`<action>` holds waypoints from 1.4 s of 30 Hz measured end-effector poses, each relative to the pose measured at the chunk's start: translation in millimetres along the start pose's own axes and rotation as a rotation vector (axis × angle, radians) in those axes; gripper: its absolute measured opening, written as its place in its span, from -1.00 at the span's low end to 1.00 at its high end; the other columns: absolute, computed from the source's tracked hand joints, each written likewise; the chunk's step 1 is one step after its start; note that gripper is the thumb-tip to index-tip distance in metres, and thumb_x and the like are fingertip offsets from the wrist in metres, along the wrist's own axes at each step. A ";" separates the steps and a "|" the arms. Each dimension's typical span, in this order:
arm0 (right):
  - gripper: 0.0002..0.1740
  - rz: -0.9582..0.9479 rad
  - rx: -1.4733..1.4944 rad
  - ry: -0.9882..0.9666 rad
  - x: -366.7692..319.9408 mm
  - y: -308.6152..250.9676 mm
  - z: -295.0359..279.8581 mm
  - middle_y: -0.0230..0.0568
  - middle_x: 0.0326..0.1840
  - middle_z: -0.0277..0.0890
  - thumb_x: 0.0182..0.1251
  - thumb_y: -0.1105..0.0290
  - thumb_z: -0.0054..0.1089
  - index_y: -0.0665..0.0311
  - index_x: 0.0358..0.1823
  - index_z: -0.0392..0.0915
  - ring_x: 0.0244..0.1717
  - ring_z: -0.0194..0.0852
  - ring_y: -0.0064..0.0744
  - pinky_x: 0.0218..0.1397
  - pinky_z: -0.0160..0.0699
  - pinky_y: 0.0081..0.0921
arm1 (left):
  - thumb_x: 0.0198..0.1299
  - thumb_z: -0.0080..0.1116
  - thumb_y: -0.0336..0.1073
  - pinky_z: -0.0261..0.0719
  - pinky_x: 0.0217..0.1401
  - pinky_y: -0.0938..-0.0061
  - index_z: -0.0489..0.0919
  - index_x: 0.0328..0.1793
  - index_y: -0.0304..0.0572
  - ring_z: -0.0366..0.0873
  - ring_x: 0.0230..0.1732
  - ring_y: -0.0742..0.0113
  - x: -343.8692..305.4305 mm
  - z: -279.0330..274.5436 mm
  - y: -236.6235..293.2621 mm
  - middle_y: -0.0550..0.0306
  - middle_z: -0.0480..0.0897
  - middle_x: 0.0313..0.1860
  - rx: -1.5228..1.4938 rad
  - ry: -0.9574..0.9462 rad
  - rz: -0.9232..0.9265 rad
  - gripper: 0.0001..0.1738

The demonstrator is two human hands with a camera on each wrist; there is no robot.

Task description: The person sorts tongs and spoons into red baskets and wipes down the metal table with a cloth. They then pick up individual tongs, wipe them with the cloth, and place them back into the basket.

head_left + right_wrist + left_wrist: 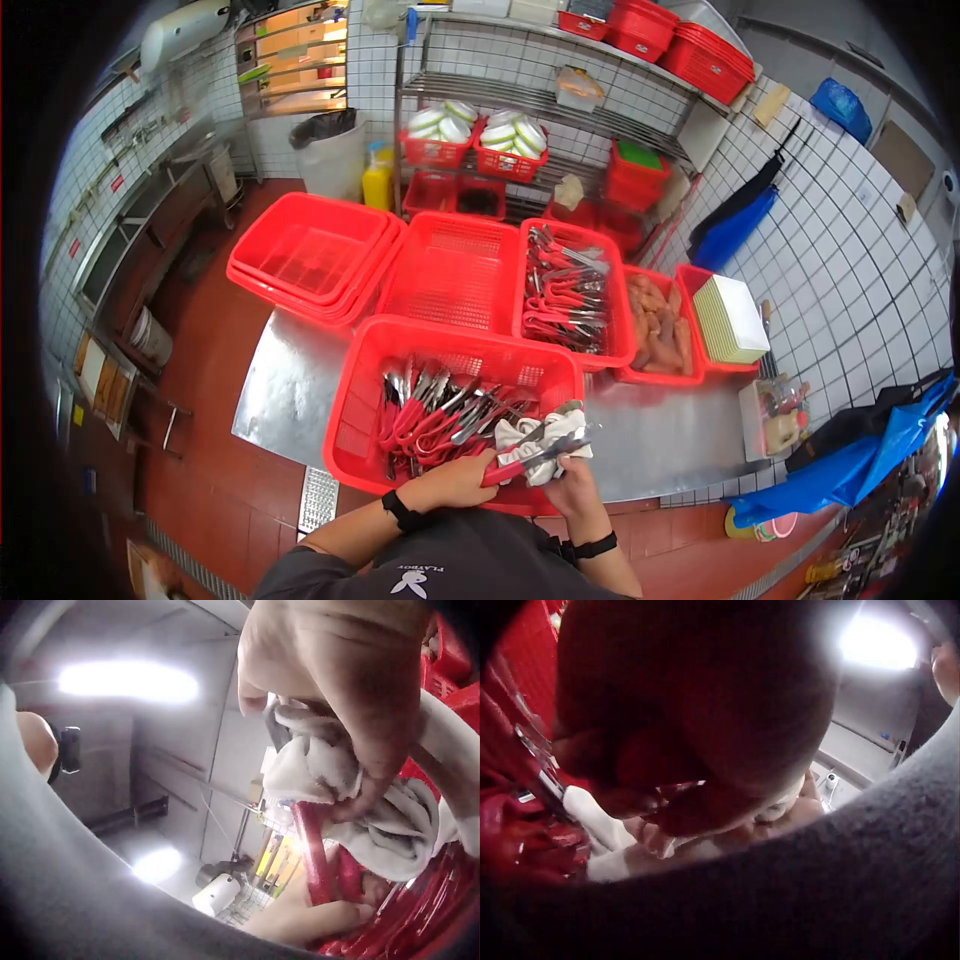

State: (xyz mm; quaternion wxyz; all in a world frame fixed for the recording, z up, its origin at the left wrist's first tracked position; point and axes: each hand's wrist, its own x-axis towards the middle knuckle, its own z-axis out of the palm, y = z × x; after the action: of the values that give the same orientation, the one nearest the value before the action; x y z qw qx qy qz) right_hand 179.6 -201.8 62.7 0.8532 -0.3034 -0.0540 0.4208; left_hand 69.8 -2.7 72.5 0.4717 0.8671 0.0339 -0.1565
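My left hand (458, 482) grips the red handle of a pair of tongs (508, 470) above the front of a red basket (345, 410). A white cloth (512, 436) is bunched around the metal end of these tongs, and my right hand (574, 490) holds it there. In the right wrist view the right hand (337, 667) pinches the folded cloth (307, 769), with the red handle (313, 855) just below. Many red-handled tongs (430, 410) lie in the basket under both hands. The left wrist view is mostly dark, filled by the left hand (705, 727).
Behind stand a second basket of tongs (565, 290), a bare red basket (450, 270) and stacked red baskets (300, 250). Further right are a basket of orange-brown items (660, 325) and a stack of pale trays (730, 315). All rest on a steel table (280, 390).
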 end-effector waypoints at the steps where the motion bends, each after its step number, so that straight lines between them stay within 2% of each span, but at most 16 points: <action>1: -0.28 0.016 0.045 -0.009 1.6 -0.8 3.9 -0.16 0.37 0.38 0.18 0.47 0.07 0.22 0.44 0.21 0.39 0.36 -0.15 0.49 0.28 -0.10 | 0.18 0.17 -0.15 0.54 0.00 0.00 0.33 0.27 -0.28 0.62 -0.04 -0.31 -2.5 -2.2 -0.8 -0.39 0.64 -0.09 -0.025 0.018 -0.009 -0.41; 4: -0.27 0.029 0.007 -0.038 3.5 -1.4 14.9 -0.17 0.41 0.33 0.22 0.46 0.07 0.21 0.48 0.16 0.42 0.31 -0.14 0.50 0.27 -0.11 | 0.21 0.16 -0.09 0.55 -0.02 -0.02 0.36 0.23 -0.27 0.63 -0.07 -0.31 -7.7 -2.5 -10.3 -0.37 0.66 -0.12 -0.059 0.071 -0.050 -0.43; 6: -0.28 0.069 -0.030 -0.006 4.1 -4.6 12.7 -0.13 0.42 0.30 0.25 0.47 0.08 0.28 0.47 0.14 0.44 0.28 -0.12 0.50 0.26 -0.12 | 0.22 0.14 -0.07 0.56 -0.04 -0.03 0.37 0.23 -0.26 0.64 -0.09 -0.31 -9.3 -0.8 -12.4 -0.33 0.68 -0.13 -0.010 0.112 -0.121 -0.44; 8: -0.28 0.162 -0.227 -0.036 4.2 -13.2 6.8 -0.06 0.42 0.30 0.26 0.50 0.08 0.38 0.47 0.11 0.45 0.27 -0.12 0.51 0.23 -0.12 | 0.23 0.12 -0.09 0.56 -0.04 -0.04 0.37 0.23 -0.25 0.64 -0.09 -0.31 -11.3 0.5 -9.8 -0.32 0.68 -0.15 -0.014 0.139 -0.123 -0.47; 10: -0.26 0.130 -0.187 -0.090 -1.0 -24.6 19.5 0.00 0.41 0.29 0.24 0.53 0.08 0.45 0.47 0.08 0.45 0.27 -0.09 0.46 0.32 -0.08 | 0.22 0.11 -0.14 0.56 -0.05 -0.07 0.36 0.23 -0.24 0.64 -0.11 -0.31 -12.9 2.7 -9.3 -0.33 0.67 -0.18 0.099 0.260 -0.135 -0.49; 12: -0.14 0.079 -0.225 -0.102 -5.4 -30.7 32.0 0.07 0.35 0.34 0.10 0.50 0.14 0.41 0.49 0.03 0.32 0.42 0.00 0.27 0.54 -0.04 | 0.24 0.10 -0.15 0.56 -0.05 -0.07 0.37 0.22 -0.23 0.64 -0.10 -0.32 -11.9 5.1 -13.3 -0.33 0.67 -0.18 0.107 0.274 -0.137 -0.51; 13: -0.14 0.043 -0.222 -0.096 -6.3 -28.7 23.8 0.08 0.35 0.33 0.14 0.55 0.17 0.41 0.50 0.01 0.28 0.46 0.02 0.24 0.59 -0.05 | 0.25 0.09 -0.15 0.57 -0.05 -0.07 0.37 0.22 -0.22 0.64 -0.10 -0.32 -11.4 5.9 -14.5 -0.34 0.66 -0.19 0.114 0.284 -0.133 -0.53; 17: -0.15 0.019 -0.274 -0.022 -11.3 -24.3 19.8 0.02 0.36 0.33 0.19 0.57 0.26 0.41 0.49 0.03 0.26 0.48 -0.03 0.24 0.59 -0.07 | 0.24 0.08 -0.19 0.56 -0.05 -0.08 0.38 0.21 -0.20 0.64 -0.09 -0.33 -10.7 7.8 -7.8 -0.34 0.66 -0.19 0.099 0.167 -0.186 -0.55; 19: -0.20 0.118 -0.373 0.029 -14.4 -17.0 23.0 -0.10 0.36 0.35 0.25 0.56 0.31 0.40 0.48 0.09 0.31 0.44 -0.19 0.35 0.50 -0.10 | 0.24 0.07 -0.20 0.56 -0.07 -0.10 0.37 0.20 -0.20 0.64 -0.11 -0.34 -12.7 10.7 -4.2 -0.35 0.66 -0.18 0.120 0.132 -0.142 -0.56; 20: -0.20 0.111 -0.371 0.035 -14.6 -11.7 17.9 -0.10 0.36 0.35 0.25 0.56 0.31 0.40 0.48 0.09 0.31 0.44 -0.19 0.35 0.50 -0.10 | 0.24 0.07 -0.20 0.56 -0.07 -0.10 0.37 0.20 -0.20 0.64 -0.11 -0.34 -13.8 10.2 -0.9 -0.35 0.66 -0.18 0.123 0.125 -0.136 -0.56; 22: -0.23 0.071 -0.447 -0.051 -12.5 -1.0 6.0 -0.14 0.31 0.42 0.25 0.50 0.37 0.38 0.45 0.17 0.29 0.44 -0.28 0.31 0.50 -0.23 | 0.23 0.07 -0.20 0.56 -0.08 -0.11 0.37 0.18 -0.20 0.64 -0.14 -0.34 -17.6 4.2 13.8 -0.36 0.67 -0.19 0.202 0.080 -0.149 -0.56; 23: -0.36 0.050 -0.448 -0.016 -13.8 1.0 2.2 -0.20 0.19 0.48 0.25 0.49 0.39 0.33 0.33 0.31 0.21 0.49 -0.34 0.25 0.51 -0.33 | 0.23 0.07 -0.20 0.56 -0.08 -0.11 0.37 0.18 -0.20 0.64 -0.14 -0.34 -16.0 6.7 13.3 -0.36 0.67 -0.19 0.205 0.078 -0.145 -0.56; 24: -0.36 0.046 -0.447 -0.015 -12.8 2.2 -1.3 -0.20 0.19 0.48 0.25 0.49 0.39 0.33 0.33 0.31 0.21 0.49 -0.34 0.25 0.51 -0.33 | 0.22 0.08 -0.19 0.56 -0.08 -0.11 0.37 0.20 -0.20 0.64 -0.14 -0.34 -14.5 9.9 11.8 -0.36 0.67 -0.18 0.207 0.056 -0.157 -0.55; 27: -0.56 -0.153 -0.438 0.100 -6.7 3.8 -4.3 -0.31 0.01 0.49 0.22 0.53 0.39 0.25 0.07 0.39 0.06 0.54 -0.39 0.17 0.54 -0.38 | 0.21 0.08 -0.20 0.57 -0.07 -0.10 0.36 0.26 -0.23 0.65 -0.13 -0.32 -15.6 13.2 12.9 -0.35 0.67 -0.16 0.196 0.038 -0.164 -0.49; 35: -0.55 -0.294 -0.447 0.155 -8.6 -19.5 -2.6 -0.28 -0.06 0.50 0.17 0.57 0.40 0.27 0.05 0.40 0.03 0.57 -0.37 0.12 0.58 -0.36 | 0.21 0.09 -0.21 0.58 -0.03 -0.06 0.34 0.35 -0.24 0.65 -0.10 -0.29 -24.5 -3.2 7.1 -0.33 0.67 -0.14 0.225 0.056 -0.148 -0.42; 42: -0.60 -0.204 -0.448 0.177 -14.9 -18.3 12.7 -0.24 -0.06 0.52 0.19 0.60 0.35 0.25 0.01 0.39 -0.01 0.60 -0.35 0.05 0.62 -0.38 | 0.20 0.10 -0.20 0.59 -0.04 -0.05 0.35 0.34 -0.23 0.65 -0.11 -0.27 -31.1 -2.4 3.7 -0.30 0.68 -0.15 0.270 0.049 -0.140 -0.42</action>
State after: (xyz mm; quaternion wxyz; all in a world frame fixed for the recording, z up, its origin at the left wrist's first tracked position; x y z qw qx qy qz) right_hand 178.2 -215.4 85.7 0.8041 -0.5135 -0.1016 0.2819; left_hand 41.6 0.0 86.2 0.3378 0.9217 0.0844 -0.1710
